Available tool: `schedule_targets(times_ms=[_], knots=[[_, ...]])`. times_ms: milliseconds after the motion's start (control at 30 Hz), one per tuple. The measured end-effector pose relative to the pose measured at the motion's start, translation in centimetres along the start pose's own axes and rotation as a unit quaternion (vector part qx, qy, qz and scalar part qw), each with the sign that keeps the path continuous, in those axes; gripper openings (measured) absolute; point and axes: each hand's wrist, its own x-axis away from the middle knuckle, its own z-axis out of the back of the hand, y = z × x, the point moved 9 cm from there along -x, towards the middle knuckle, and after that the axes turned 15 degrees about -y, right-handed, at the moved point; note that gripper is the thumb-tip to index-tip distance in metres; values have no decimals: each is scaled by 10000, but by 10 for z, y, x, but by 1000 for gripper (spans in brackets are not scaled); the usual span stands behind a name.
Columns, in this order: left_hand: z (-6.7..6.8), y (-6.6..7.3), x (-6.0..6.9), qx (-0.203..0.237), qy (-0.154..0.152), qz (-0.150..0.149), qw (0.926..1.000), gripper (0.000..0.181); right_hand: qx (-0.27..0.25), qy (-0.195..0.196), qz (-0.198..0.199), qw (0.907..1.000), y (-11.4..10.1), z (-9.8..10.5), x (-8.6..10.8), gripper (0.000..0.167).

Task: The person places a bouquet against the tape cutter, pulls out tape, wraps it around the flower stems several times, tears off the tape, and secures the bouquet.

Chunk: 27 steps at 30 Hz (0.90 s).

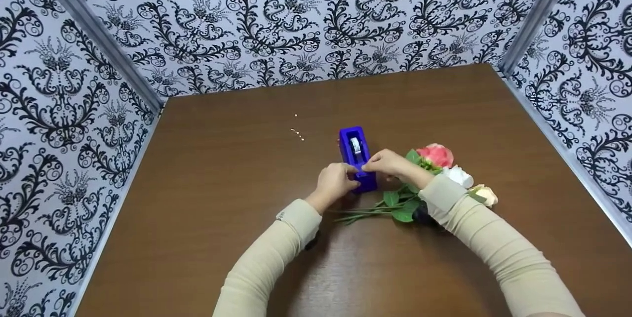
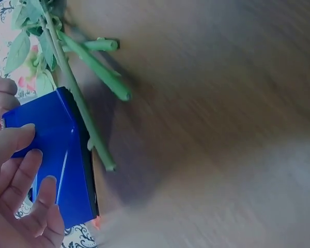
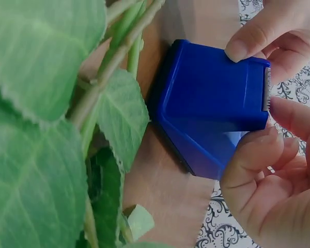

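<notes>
A blue tape dispenser (image 1: 366, 183) stands on the brown table, with a small roll of clear tape (image 1: 355, 145) in its well. My left hand (image 1: 335, 181) holds the dispenser's front end, its thumb against the blue face in the left wrist view. At the serrated metal cutter (image 3: 267, 89), my right hand (image 1: 392, 163) has its fingers curled and pinches at the tape's end. The strip itself is too thin and clear to make out between the fingertips. Artificial flowers lie close beside the dispenser, under my right forearm.
The flowers are a pink rose (image 1: 437, 155), a white one (image 1: 459, 177) and a cream one (image 1: 486, 195), their green stems (image 1: 365, 212) pointing left. Tiny white specks (image 1: 297, 133) show on the table farther back. Patterned walls enclose the table's back and sides.
</notes>
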Motion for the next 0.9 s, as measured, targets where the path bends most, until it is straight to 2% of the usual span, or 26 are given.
schedule_targets(times_ms=[167,300,467,667,767,833,867,900], knots=[[4,-4,-2,-52,-65,-18,10000,22,-503,96,-59,9987,0,-3,-3,26],[5,-9,-6,-22,-187,29,9998,22,-859,178,-70,9961,-1,-3,-4,19],[6,-15,-9,182,-204,151,9995,24,-1217,244,-65,9922,-1,-3,-5,8],[3,-19,-10,437,-255,226,9985,25,-1679,185,-275,9852,3,-5,-5,12],[2,-19,-11,612,-371,143,9973,27,-1781,169,-303,9834,4,-6,-4,12],[-1,-21,-12,1144,-610,8,9916,26,-1754,164,-290,9839,4,-6,-4,12],[-4,-23,-13,1613,-808,-32,9836,26,-1732,176,-306,9843,5,-5,-4,12],[-8,-24,-13,2141,-1019,-63,9715,25,-1693,180,-309,9849,5,-5,-4,13]])
